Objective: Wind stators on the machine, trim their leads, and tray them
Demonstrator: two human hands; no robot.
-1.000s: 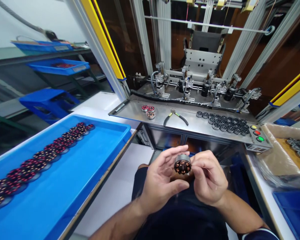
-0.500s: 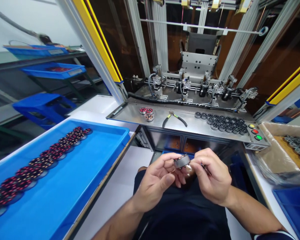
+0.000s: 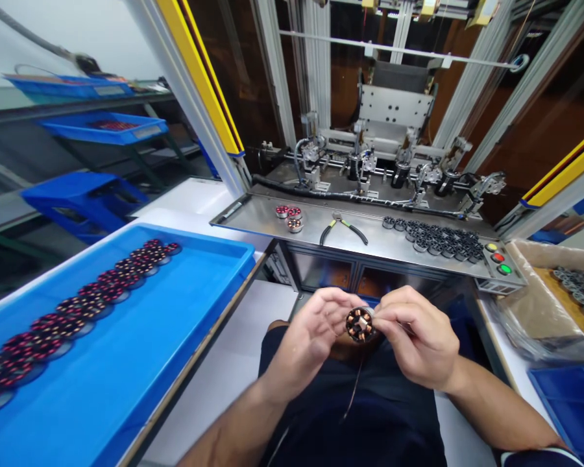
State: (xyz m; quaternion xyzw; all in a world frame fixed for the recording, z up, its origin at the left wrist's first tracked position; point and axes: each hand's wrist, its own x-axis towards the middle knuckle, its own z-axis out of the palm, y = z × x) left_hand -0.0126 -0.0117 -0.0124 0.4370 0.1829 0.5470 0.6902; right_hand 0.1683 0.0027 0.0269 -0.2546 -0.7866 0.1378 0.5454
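Note:
A motor stator with copper windings faces me above my lap. The thumb and fingers of my right hand pinch its right edge. My left hand is close on the left, its fingers apart and loosely curved; whether a fingertip touches the back of the stator is hidden. A thin copper wire hangs below the stator over my dark clothing.
Ahead, a metal shelf holds wound stators, green-and-black pliers and several unwound stators before a winding machine. A blue tray with rows of wound stators lies left. On the right are push buttons and a lined carton.
The stator has turned from showing its grey rim to showing its copper-wound face. My left fingers have loosened and spread from it. The hanging wire now shows below.

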